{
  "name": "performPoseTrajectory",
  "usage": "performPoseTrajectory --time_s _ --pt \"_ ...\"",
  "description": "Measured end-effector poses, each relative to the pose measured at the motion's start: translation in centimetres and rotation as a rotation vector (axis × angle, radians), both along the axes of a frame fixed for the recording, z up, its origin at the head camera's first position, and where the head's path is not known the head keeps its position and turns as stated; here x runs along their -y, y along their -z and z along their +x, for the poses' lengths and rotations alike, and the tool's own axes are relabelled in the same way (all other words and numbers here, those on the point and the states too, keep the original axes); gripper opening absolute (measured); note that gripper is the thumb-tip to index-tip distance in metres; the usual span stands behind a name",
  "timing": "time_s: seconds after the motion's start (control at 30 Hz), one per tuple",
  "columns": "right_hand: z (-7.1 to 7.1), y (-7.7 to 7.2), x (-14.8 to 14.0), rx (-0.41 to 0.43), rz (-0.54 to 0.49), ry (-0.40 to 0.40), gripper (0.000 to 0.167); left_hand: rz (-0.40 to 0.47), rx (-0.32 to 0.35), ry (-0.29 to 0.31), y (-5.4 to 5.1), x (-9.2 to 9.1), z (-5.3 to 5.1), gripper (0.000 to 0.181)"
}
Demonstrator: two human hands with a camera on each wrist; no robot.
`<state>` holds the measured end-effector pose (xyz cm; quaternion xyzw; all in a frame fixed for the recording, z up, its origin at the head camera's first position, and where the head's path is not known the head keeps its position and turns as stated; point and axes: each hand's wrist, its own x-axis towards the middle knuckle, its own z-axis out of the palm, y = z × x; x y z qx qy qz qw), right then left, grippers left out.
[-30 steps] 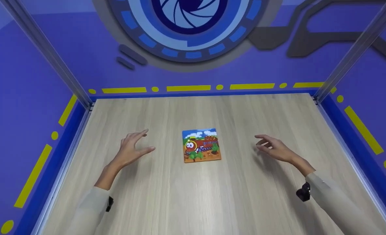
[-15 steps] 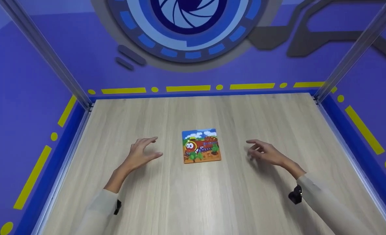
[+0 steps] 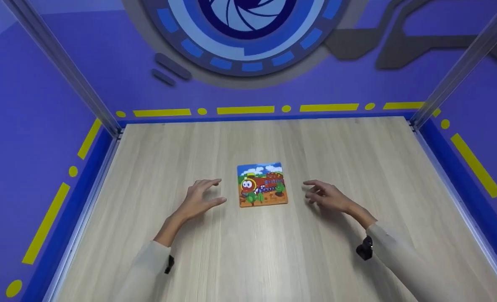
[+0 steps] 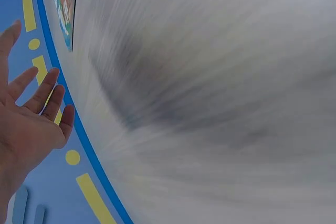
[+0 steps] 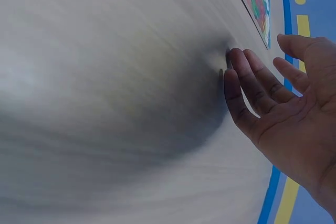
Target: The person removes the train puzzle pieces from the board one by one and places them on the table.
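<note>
A square picture board, printed with a cartoon train, clouds and green plants, lies flat in the middle of the wooden table. Left of it hovers my left hand, its thumb and fingers spread apart and holding nothing. On the other side, my right hand has loosely bent fingers and nothing in them. Neither hand touches the board. Part of the board shows at the top of the left wrist view. The right wrist view also catches the board, beyond the right hand's fingertips.
Blue-purple walls with yellow dashes enclose the table at the back and both sides. Metal posts stand in the two back corners. A small black device sits at the right sleeve, and another at the left sleeve.
Both hands have moved inward toward the board, the left hand going right and the right hand going left. The board stays in place on the table; the head view has shifted slightly.
</note>
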<state>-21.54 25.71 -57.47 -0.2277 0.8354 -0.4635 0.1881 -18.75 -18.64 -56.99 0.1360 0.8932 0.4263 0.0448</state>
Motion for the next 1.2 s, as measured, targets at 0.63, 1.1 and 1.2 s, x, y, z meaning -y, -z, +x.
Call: performPoseTrajectory --time_s 0.63,1.1,1.2 --pt "-1.5 1.2 4.6 -0.13 0.055 0.063 0.048 -0.003 -0.003 0.025 2.2 -5.0 -0.7 0.054" --pt "-1.7 1.4 8.2 -0.157 0.19 0.163 0.059 -0.07 -0.062 0.034 3.2 -8.9 -2.3 0.062" --pt "-1.6 1.4 8.5 -0.164 0.221 0.178 0.059 -0.092 -0.063 0.043 3.4 -9.5 -2.5 0.066"
